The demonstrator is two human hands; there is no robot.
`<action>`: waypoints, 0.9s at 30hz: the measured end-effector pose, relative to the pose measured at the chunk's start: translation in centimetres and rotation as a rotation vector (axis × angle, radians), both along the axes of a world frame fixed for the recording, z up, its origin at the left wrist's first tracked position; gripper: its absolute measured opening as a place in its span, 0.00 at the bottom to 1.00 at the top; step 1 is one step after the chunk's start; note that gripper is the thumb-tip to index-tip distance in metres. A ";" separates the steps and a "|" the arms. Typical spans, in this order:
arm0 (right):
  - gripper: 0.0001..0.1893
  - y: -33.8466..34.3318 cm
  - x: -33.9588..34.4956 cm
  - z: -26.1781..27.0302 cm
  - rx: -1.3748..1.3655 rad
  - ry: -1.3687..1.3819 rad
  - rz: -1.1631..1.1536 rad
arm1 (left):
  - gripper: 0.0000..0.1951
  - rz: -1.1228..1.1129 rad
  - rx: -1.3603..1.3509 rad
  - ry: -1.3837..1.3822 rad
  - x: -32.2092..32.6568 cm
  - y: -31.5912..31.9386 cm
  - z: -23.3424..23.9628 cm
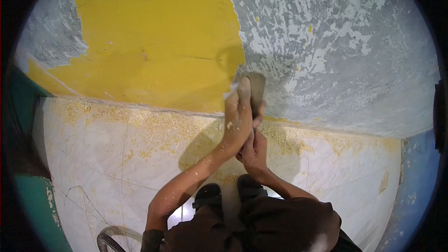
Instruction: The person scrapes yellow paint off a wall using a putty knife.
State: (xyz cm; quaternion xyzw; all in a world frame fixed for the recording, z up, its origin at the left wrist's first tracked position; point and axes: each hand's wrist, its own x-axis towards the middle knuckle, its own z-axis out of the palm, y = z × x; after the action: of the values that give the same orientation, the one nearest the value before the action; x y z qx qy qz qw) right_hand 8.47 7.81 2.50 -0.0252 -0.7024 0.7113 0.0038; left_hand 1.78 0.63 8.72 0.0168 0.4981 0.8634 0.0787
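Both hands are on one flat-bladed scraper (258,91), which is partly blurred. Its blade lies against the wall where yellow paint (157,42) gives way to bared grey plaster (350,87). My left hand (239,115) grips the blade part, with a finger stretched along its face. Lower down, my right hand (254,150) is closed around what seems to be the handle, mostly hidden by the fingers. Pale flakes dot my left hand and forearm. Patches of white coating (322,56) still cling to the plaster.
Yellow paint chips (147,126) litter the pale tiled floor (101,178) along the wall's foot. My dark shoes (210,194) stand close behind. Part of a wheel (106,241) shows at lower left. A green surface (33,199) bounds the left, a blue wall (416,175) the right.
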 end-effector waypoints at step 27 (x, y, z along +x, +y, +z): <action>0.19 0.8 -0.9 5.0 0.201 0.064 -0.020 | 0.26 0.097 0.136 0.053 -0.7 0.7 2.2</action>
State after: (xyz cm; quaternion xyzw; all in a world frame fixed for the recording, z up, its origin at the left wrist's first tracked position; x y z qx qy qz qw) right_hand 7.59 8.64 7.51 -0.0092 -0.7695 0.6375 0.0359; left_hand 1.06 1.36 10.92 0.0207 0.4402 0.8974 0.0223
